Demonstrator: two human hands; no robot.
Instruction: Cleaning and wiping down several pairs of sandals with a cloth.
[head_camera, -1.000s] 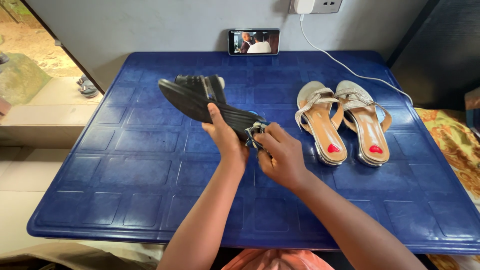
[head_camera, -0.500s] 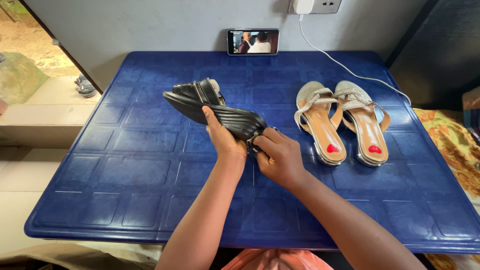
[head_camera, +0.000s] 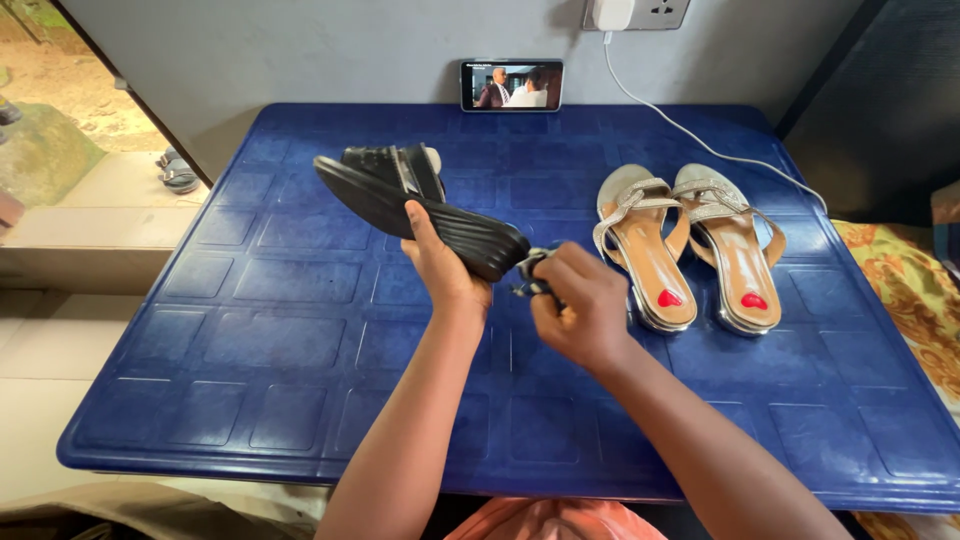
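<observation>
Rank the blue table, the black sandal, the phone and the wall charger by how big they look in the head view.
1. Blue table, easily largest.
2. Black sandal, though it is held nearer the camera.
3. Phone.
4. Wall charger, smallest, partly cut off by the frame's top edge.

Place: I read this as a home, a lived-in room.
Furniture: blue plastic table (head_camera: 300, 340) against a plain grey wall (head_camera: 300, 40).
Signs: phone (head_camera: 511, 85) propped playing video, charger (head_camera: 610, 12) in wall socket (head_camera: 660, 12), patterned bedding (head_camera: 905, 290) alongside.
Edge: open doorway (head_camera: 70, 130) onto bare ground outside.

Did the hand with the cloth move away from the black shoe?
Yes. The right hand with the cloth shifted right, toward the silver sandals, off the black sandal.
</observation>
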